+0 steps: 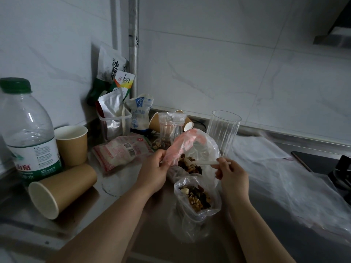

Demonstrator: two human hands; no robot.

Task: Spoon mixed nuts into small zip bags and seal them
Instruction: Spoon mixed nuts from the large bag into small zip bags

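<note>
The left hand pinches the rim of a thin, crinkly clear bag with a pink zip strip along its mouth, and holds it open. The right hand pinches the thin white handle of a plastic spoon. The spoon's bowl sits inside the bag, on a lumpy heap of brown, dark and pale nuts. Just in front, on the shiny metal counter, lies a second soft clear bag, open at the top and full of bumpy nuts. Behind the hands a small zip bag stands with a few nuts at the bottom. A tall ribbed clear glass stands to the right. On the left are a smooth plastic water bottle with a green cap, one brown paper cup upright and another cup lying on its side
</note>
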